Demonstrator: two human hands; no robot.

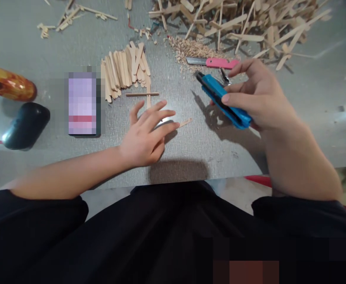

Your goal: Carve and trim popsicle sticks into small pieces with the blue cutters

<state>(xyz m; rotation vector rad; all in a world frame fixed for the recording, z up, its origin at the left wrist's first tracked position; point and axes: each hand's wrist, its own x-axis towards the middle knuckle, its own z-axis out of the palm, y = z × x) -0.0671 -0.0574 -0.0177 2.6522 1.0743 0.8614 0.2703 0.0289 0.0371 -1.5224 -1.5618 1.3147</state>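
Bare table (pixel 190 146) between hands – stick stack (pixel 125 71), phone (pixel 82 103) flank left.

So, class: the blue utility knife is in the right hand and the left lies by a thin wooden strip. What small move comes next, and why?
Probably the left hand pins the thin wooden strip flat: the strip lies loose at its fingertips, and the right hand holds the blue utility knife raised.

This looks like a hobby craft workspace. A grey speckled tabletop (pixel 57 39) carries a big loose heap of flat wooden craft sticks (pixel 244 19), a neater stack of wooden sticks (pixel 125 69), pale wood shavings (pixel 187 47) and a pink utility knife (pixel 217 62).
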